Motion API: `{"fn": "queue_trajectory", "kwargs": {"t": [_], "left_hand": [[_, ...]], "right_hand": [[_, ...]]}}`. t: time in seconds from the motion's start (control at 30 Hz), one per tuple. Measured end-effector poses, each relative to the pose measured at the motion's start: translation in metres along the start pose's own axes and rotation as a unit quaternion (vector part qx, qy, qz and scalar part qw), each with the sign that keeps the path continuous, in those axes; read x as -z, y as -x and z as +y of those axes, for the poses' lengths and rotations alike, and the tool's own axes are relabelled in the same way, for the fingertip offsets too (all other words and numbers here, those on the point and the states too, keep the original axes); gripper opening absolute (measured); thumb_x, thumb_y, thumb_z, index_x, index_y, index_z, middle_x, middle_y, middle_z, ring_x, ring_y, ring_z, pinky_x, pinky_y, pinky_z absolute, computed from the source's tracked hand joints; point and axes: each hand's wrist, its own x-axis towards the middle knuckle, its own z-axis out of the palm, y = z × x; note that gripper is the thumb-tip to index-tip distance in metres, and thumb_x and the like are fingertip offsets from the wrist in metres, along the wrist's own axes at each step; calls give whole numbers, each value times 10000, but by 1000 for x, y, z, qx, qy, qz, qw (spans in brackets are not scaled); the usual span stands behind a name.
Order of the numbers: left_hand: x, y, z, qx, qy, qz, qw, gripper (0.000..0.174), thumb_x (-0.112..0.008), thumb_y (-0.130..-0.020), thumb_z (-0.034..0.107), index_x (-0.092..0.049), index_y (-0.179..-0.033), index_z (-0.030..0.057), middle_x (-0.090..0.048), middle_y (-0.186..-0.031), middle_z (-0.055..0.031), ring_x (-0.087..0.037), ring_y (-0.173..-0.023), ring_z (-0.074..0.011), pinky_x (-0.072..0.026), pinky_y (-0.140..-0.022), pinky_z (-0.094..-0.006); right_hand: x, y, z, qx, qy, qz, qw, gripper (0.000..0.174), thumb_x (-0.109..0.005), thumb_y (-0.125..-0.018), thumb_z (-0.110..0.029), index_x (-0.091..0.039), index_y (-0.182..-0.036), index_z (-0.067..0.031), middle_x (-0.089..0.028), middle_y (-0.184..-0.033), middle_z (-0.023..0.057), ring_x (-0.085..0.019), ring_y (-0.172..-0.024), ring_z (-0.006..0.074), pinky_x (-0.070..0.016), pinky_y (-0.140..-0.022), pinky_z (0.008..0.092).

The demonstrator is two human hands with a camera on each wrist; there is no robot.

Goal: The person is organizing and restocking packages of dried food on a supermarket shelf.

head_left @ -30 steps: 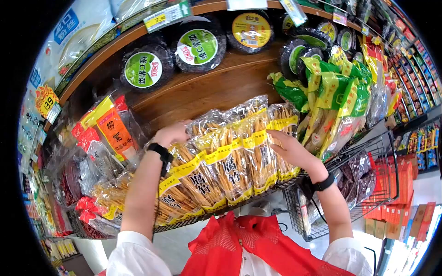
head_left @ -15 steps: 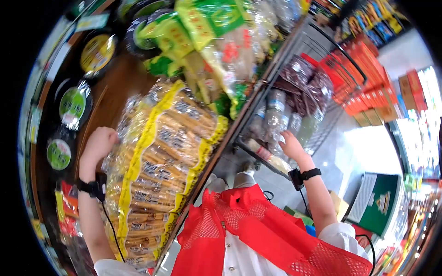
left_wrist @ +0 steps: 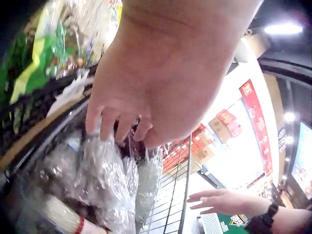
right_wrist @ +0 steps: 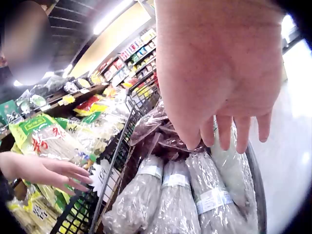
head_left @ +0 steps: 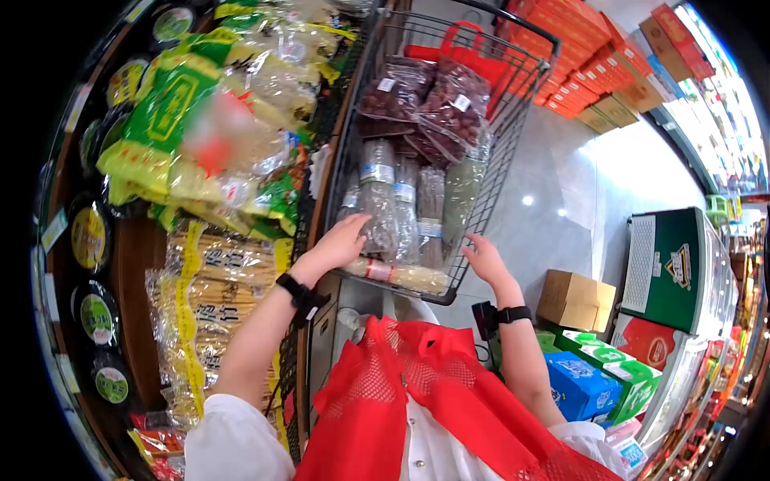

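A wire shopping cart stands beside the shelf, holding bags of dark red dried fruit, clear-wrapped bundles of grey noodles and a pale roll-shaped pack. My left hand is over the cart's near left corner, fingers loosely extended; whether it touches the bundles I cannot tell. At the cart's near right edge my right hand has its fingers spread and relaxed, holding nothing. From the right wrist view, the right hand hangs above the wrapped bundles, fingers straight.
Yellow-banded packs of dried sticks and green-yellow bags fill the shelf at left. At right are a cardboard box, blue and green cartons and a green-fronted freezer. Red boxes are stacked beyond the cart.
The view has swung from the shelf to the cart. My left hand has left the dried-stick packs and come to the cart; the right hand moved from those packs to the cart's edge.
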Motion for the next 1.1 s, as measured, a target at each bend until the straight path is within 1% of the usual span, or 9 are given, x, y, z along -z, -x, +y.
{"fn": "queue_trajectory", "kwargs": {"t": [0.07, 0.3, 0.43, 0.63, 0.7, 0.77, 0.83, 0.93, 1.1], "left_hand": [[-27, -38, -3, 124, -31, 23, 992, 587, -519, -824, 189, -268, -1315, -11, -294, -1344, -242, -305, -1246, -348, -261, -1031, -373], [-77, -118, 8, 353, -137, 49, 924, 893, -675, -718, 277, -109, -1390, 116, -126, -1406, -237, -188, -1261, -456, -285, -971, -542], [-74, -130, 5, 399, -108, 68, 908, 1014, -738, -653, 298, -61, -1396, 161, -105, -1400, -249, -302, -1185, -475, -357, -884, -564], [-49, -125, -15, 459, -20, 108, 881, 1043, -765, -592, 276, -104, -1379, 102, -362, -1280, -225, -493, -1064, -350, -425, -877, -387], [-45, -105, -41, 335, 268, 161, 889, 919, -749, -620, 254, -203, -1330, 45, -461, -1189, -182, -510, -1051, -296, -428, -880, -371], [-25, -72, -18, 333, 365, 166, 853, 744, -701, -684, 207, -289, -1276, 23, -515, -1118, -137, -526, -1028, -237, -446, -857, -371], [-10, -33, 5, 257, 657, 140, 694, 651, -635, -745, 153, -292, -1284, 25, -511, -1130, -124, -547, -991, -223, -468, -828, -359], [-7, 21, 23, 161, 724, 138, 657, 627, -584, -777, 106, -268, -1315, 41, -517, -1125, -115, -564, -957, -216, -487, -814, -339], [22, 110, 60, 36, 650, 180, 737, 910, -708, -661, 147, -162, -1379, 27, -349, -1333, -99, -347, -1227, -189, -268, -1020, -319]], "right_hand": [[6, -3, -2, -18, -48, 24, 998, 386, -547, -814, -192, -516, -1138, 15, -542, -1109, 221, -500, -1056, 351, -399, -907, 378], [17, 21, 38, -54, -189, 38, 980, 395, -576, -813, -184, -508, -1159, -7, -549, -1128, 196, -552, -1010, 310, -435, -853, 359], [9, 39, 76, -114, -216, 47, 969, 389, -572, -821, -171, -500, -1165, -4, -563, -1122, 175, -570, -985, 278, -449, -828, 347], [12, 41, 79, -146, -224, 15, 964, 375, -537, -848, -141, -474, -1187, 6, -559, -1139, 153, -565, -996, 222, -438, -838, 305], [15, 35, 72, -127, -226, 11, 966, 372, -534, -850, -139, -475, -1187, 6, -559, -1141, 148, -566, -993, 217, -438, -837, 303], [21, 27, 59, -123, -207, -5, 971, 369, -531, -853, -138, -475, -1188, 7, -562, -1140, 135, -563, -995, 211, -436, -841, 302], [27, 16, 40, -78, -201, -13, 976, 373, -547, -844, -151, -486, -1178, 3, -571, -1121, 146, -572, -984, 229, -441, -838, 317], [37, -2, -17, 5, -199, -65, 978, 414, -562, -838, -170, -462, -1204, -7, -562, -1131, 155, -565, -999, 239, -439, -848, 335], [31, -2, -156, 173, -235, -329, 898, 676, -590, -828, -159, -197, -1368, -53, -420, -1280, 132, -480, -1106, 234, -404, -904, 349]]}}
